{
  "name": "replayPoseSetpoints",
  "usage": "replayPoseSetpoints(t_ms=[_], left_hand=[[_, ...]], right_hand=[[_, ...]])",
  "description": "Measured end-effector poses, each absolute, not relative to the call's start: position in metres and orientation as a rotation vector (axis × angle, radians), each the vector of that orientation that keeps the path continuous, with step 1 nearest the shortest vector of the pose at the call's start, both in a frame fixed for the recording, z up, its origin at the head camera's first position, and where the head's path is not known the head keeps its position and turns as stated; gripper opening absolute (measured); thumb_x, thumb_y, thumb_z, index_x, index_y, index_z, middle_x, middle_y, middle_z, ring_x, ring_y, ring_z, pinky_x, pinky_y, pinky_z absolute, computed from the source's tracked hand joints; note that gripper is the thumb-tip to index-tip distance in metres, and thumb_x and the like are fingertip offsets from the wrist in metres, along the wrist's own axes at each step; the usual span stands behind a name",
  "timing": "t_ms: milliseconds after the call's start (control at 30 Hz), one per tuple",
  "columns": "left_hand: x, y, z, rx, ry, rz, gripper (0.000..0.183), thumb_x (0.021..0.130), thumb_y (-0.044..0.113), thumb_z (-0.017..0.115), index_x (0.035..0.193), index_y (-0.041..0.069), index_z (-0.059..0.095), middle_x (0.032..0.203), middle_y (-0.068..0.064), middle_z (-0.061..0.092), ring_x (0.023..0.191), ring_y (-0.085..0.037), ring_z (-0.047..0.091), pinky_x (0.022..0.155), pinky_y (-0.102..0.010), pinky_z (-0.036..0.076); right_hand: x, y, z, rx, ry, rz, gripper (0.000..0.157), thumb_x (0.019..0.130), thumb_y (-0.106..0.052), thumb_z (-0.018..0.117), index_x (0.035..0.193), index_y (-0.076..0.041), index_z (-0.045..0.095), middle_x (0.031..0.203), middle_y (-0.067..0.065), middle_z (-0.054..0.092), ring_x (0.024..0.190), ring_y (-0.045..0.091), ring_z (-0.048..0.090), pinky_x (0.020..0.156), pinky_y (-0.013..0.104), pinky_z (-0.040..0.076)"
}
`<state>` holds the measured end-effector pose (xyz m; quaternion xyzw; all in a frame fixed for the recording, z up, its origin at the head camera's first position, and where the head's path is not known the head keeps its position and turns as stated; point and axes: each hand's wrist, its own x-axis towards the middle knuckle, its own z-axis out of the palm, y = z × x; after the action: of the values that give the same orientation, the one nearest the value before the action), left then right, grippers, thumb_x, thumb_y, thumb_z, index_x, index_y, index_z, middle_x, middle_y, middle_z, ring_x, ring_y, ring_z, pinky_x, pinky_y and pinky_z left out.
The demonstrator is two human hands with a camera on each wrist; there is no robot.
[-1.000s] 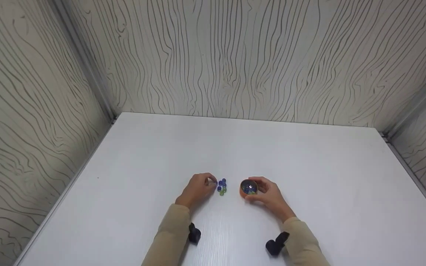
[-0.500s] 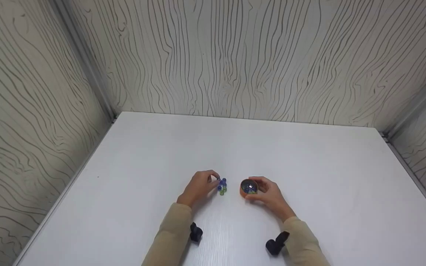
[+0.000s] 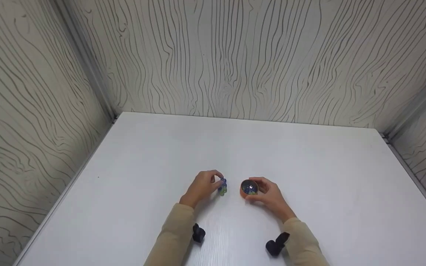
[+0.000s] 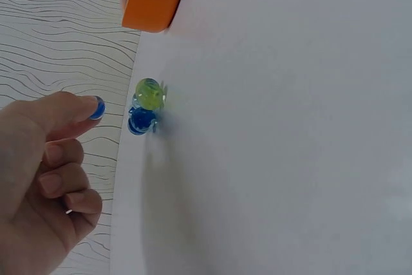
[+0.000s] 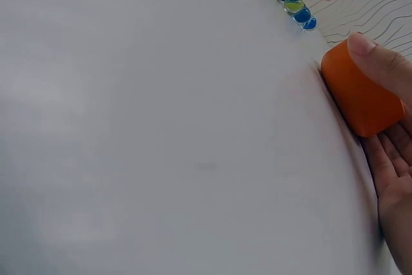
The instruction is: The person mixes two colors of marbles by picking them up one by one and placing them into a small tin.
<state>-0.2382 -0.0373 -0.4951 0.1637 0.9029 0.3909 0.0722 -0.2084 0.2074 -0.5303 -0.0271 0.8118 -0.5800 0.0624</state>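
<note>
My left hand point(image 3: 202, 185) pinches a blue marble point(image 4: 98, 108) between thumb and forefinger, raised above the table. Beside and below it lies a small cluster of glass marbles point(image 4: 149, 94), some blue and some yellow-green, partly covered by the fingers in the head view. To the right of the cluster, my right hand point(image 3: 271, 194) grips a small orange cup point(image 5: 362, 91), thumb on one side and fingers on the other. The cup stands on the table with its mouth up. Blue and green marbles show inside it in the head view.
The white table point(image 3: 154, 147) carries the cup and marbles. Wood-grain panels point(image 3: 213, 59) rise behind it and at both sides. Black devices are strapped at both wrists, the left one point(image 3: 198, 233) and the right one point(image 3: 276, 244).
The left hand has moved a little to the right and now hovers over the cluster with the pinched blue marble. The right hand and cup have stayed in place.
</note>
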Motion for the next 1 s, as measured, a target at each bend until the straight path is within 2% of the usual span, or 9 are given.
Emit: replayPoseSetpoints(t_ms=[433, 633, 867, 1000], left_hand=[[-0.234, -0.027, -0.487, 0.539, 2.712, 1.18, 0.017, 0.092, 0.016, 0.063, 0.106, 0.009, 0.07, 0.066, 0.006, 0.04, 0.061, -0.008, 0.038, 0.056, -0.018, 0.031], [-0.231, -0.022, -0.486, 0.536, 2.731, 1.13, 0.018, 0.092, 0.019, 0.063, 0.107, 0.011, 0.07, 0.073, 0.004, 0.051, 0.067, -0.007, 0.044, 0.061, -0.018, 0.037], [-0.231, -0.017, -0.485, 0.546, 2.726, 1.102, 0.018, 0.092, 0.02, 0.064, 0.107, 0.013, 0.069, 0.088, -0.003, 0.066, 0.075, -0.009, 0.05, 0.071, -0.021, 0.045], [-0.23, -0.016, -0.484, 0.591, 2.689, 1.151, 0.018, 0.092, 0.018, 0.064, 0.107, 0.01, 0.069, 0.085, -0.008, 0.069, 0.066, -0.01, 0.06, 0.062, -0.017, 0.044]], right_hand=[[-0.208, 0.207, -0.531, -0.063, 2.451, -1.761, 0.062, 0.071, -0.018, 0.084, 0.127, -0.007, 0.058, 0.133, 0.013, 0.061, 0.132, 0.03, 0.052, 0.114, 0.043, 0.036], [-0.209, 0.207, -0.532, -0.067, 2.447, -1.761, 0.063, 0.071, -0.017, 0.084, 0.127, -0.006, 0.058, 0.134, 0.015, 0.06, 0.132, 0.031, 0.052, 0.113, 0.042, 0.037], [-0.208, 0.206, -0.53, -0.076, 2.465, -1.755, 0.063, 0.071, -0.016, 0.084, 0.127, -0.005, 0.058, 0.133, 0.016, 0.06, 0.132, 0.032, 0.052, 0.113, 0.042, 0.038], [-0.207, 0.207, -0.528, -0.108, 2.451, -1.769, 0.062, 0.073, -0.016, 0.083, 0.128, -0.004, 0.057, 0.134, 0.017, 0.059, 0.132, 0.032, 0.051, 0.114, 0.044, 0.037]])
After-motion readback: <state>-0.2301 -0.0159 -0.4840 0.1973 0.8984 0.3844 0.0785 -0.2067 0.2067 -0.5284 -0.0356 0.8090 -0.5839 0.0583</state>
